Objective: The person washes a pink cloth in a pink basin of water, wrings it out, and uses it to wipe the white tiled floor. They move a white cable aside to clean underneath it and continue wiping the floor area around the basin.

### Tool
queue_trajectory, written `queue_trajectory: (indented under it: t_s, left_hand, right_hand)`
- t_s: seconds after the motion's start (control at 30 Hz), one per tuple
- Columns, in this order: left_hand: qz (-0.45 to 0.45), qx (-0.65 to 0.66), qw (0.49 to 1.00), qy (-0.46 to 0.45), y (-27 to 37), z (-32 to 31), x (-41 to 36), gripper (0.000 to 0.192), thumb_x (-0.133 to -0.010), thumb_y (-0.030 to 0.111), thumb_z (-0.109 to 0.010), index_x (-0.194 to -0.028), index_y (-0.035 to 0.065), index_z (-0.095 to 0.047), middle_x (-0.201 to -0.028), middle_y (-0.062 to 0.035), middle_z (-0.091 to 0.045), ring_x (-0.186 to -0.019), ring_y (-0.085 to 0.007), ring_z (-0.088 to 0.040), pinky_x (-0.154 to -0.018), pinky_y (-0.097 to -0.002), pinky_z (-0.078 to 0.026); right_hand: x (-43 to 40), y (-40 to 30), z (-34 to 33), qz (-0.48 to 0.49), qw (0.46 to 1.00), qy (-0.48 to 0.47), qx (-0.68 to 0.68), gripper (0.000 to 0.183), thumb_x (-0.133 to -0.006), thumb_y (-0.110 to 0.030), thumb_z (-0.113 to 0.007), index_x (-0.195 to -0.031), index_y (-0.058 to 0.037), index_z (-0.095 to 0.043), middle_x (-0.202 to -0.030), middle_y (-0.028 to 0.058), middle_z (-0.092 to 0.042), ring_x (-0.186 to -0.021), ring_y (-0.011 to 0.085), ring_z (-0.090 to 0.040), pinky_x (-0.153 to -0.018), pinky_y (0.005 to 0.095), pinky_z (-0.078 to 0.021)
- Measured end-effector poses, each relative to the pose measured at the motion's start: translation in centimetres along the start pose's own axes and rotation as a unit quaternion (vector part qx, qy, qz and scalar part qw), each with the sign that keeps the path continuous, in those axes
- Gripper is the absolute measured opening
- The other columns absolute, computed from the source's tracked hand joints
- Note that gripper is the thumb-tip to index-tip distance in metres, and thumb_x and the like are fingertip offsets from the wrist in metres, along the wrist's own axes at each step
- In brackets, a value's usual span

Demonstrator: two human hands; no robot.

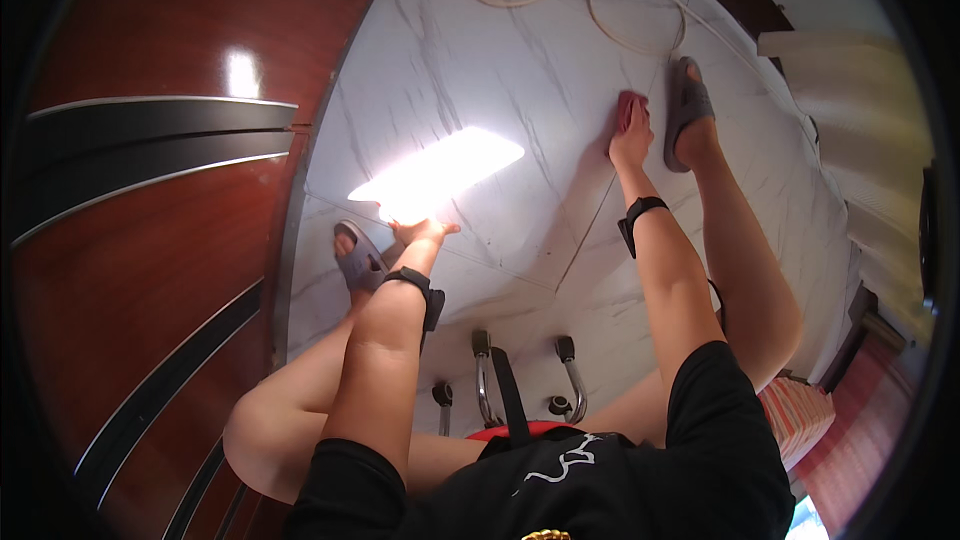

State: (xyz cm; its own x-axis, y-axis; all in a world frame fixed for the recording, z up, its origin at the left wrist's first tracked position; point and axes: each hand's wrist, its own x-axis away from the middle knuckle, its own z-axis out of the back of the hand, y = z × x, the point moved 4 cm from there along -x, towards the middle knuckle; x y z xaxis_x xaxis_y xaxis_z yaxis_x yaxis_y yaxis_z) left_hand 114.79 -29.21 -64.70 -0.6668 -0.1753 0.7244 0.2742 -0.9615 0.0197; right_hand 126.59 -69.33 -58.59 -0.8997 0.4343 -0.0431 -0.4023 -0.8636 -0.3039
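Note:
My left hand (421, 230) is at the near edge of a glowing white lamp or light panel (442, 169), whose glare hides most of the fingers; the thumb points out to the right. To the right and farther off, my right hand (634, 136) presses a red cloth or sponge (632, 106) against the marble-patterned tile floor (495, 90). Each wrist wears a black strap.
Red-brown wooden drawer fronts (150, 195) line the left side. A pale cable (600, 11) lies looped at the far end. My feet wear grey slippers (686, 120). Metal stool legs (484, 382) stand between my knees, and a pale curtain or cover (847, 135) hangs at right.

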Motion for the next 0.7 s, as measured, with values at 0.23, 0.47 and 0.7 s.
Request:
queue_trajectory:
  t_s: [0.23, 0.47, 0.7]
  left_hand:
    - [0.032, -0.005, 0.999, -0.029, -0.5, -0.6, -0.5, 0.123, -0.055, 0.076, -0.075, -0.151, 0.0169, -0.026, -0.156, -0.0076, -0.028, -0.143, -0.027, -0.024, -0.113, -0.0492, -0.023]
    - [0.072, 0.045, 0.994, -0.07, -1.8, -1.0, -0.1, 0.124, -0.056, 0.075, -0.075, -0.152, 0.0161, -0.023, -0.158, -0.0111, -0.023, -0.147, -0.0349, -0.011, -0.119, -0.0514, -0.008]
    - [0.07, 0.052, 0.995, -0.057, -1.5, -0.7, 0.0, 0.117, -0.062, 0.075, -0.071, -0.152, 0.0162, -0.025, -0.158, -0.0118, -0.022, -0.147, -0.0385, -0.005, -0.119, -0.0541, -0.002]
  right_hand:
    - [23.7, -7.6, -4.2, 0.241, 0.968, -0.062, -0.027, 0.04, -0.088, -0.008, -0.047, -0.122, -0.0203, -0.065, -0.137, 0.0099, -0.048, -0.128, 0.0388, -0.038, -0.104, 0.0547, -0.0285]
    - [20.9, -13.8, -1.8, 0.175, 0.921, -0.031, -0.348, 0.033, -0.077, 0.009, -0.053, -0.105, -0.0033, -0.063, -0.106, 0.0154, -0.062, -0.101, 0.0341, -0.054, -0.091, 0.0398, -0.0424]
    - [5.3, -8.1, -4.2, -0.045, 0.997, -0.006, -0.064, 0.039, -0.083, -0.001, -0.052, -0.122, -0.0004, -0.053, -0.119, 0.0264, -0.054, -0.107, 0.0427, -0.05, -0.095, 0.0502, -0.0424]
